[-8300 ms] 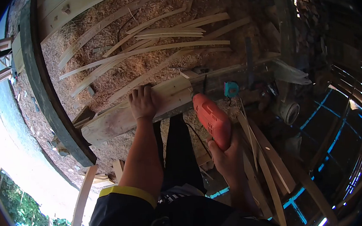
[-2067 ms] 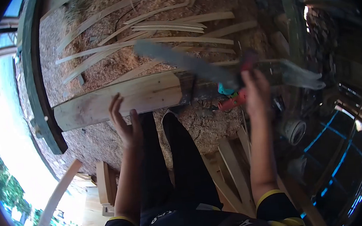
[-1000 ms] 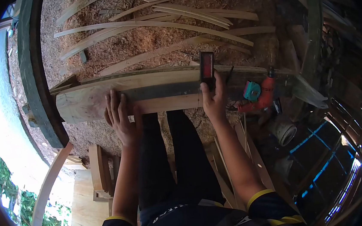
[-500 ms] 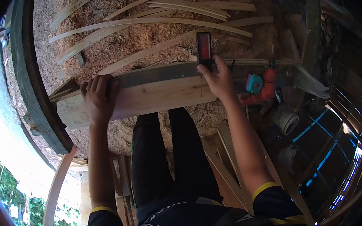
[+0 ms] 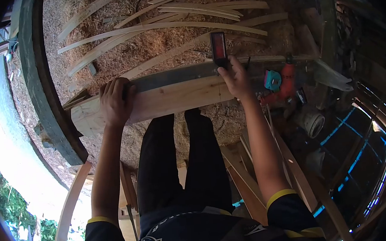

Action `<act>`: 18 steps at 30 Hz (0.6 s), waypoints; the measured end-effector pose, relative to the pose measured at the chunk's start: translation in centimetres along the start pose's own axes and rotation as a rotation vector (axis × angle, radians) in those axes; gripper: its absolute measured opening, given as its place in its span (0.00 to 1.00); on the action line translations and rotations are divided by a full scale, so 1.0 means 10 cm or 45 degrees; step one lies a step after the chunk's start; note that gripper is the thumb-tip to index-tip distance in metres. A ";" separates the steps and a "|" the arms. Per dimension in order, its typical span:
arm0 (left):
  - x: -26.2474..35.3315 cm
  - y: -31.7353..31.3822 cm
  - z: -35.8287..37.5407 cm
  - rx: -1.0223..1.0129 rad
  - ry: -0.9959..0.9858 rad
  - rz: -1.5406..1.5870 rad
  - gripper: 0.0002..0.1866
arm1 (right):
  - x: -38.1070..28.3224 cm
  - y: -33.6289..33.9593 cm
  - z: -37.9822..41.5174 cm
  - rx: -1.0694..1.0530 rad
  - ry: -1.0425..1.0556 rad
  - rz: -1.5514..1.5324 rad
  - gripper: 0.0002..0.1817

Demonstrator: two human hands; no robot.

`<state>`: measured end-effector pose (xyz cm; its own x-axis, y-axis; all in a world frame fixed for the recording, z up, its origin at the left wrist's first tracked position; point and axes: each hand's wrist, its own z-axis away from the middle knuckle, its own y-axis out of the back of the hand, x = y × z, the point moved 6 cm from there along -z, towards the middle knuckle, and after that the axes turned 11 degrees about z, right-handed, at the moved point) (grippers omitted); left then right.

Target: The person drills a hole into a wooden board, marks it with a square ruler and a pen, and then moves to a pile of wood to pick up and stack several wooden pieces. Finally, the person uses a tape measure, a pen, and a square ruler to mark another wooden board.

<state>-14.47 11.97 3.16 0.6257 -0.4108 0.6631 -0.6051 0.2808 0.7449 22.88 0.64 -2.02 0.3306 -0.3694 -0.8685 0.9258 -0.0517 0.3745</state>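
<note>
Gripping the plank (image 5: 173, 99) lying crosswise before your legs, your left hand (image 5: 115, 102) curls its fingers over its far edge; your right hand (image 5: 236, 77) pinches the square (image 5: 218, 49). It looks stiff, heavy, rough; hold edges

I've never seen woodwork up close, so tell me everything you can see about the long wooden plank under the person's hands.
The plank is pale, bare wood, long and flat, lying roughly level across the view above sawdust-strewn ground. Its far edge looks darker and greyish. The left hand grips over its top near the left end. The right hand rests by a red-and-black tool standing at the far edge. A green curved beam meets its left end.
</note>
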 end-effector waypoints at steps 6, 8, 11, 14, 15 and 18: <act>-0.04 -0.02 0.04 0.018 0.008 0.000 0.09 | -0.07 0.01 -0.01 0.012 0.095 0.054 0.17; -0.06 -0.03 0.05 0.050 -0.017 0.002 0.09 | -0.08 0.03 -0.03 0.018 0.150 0.106 0.17; -0.10 -0.04 0.09 0.062 -0.032 0.003 0.09 | -0.05 0.00 -0.02 0.013 0.158 0.092 0.17; -0.11 -0.03 0.09 0.059 -0.006 -0.019 0.08 | -0.02 -0.04 -0.01 0.045 0.167 0.090 0.18; -0.13 -0.04 0.10 0.065 -0.011 -0.013 0.09 | -0.06 -0.02 0.00 0.105 0.222 0.265 0.18; -0.17 -0.05 0.15 0.062 -0.004 0.017 0.09 | -0.09 -0.02 0.02 0.210 0.313 0.505 0.19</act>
<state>-15.99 11.20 1.53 0.6156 -0.4102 0.6729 -0.6368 0.2440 0.7314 22.33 0.77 -1.30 0.7034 -0.1614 -0.6922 0.6852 -0.1048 0.7208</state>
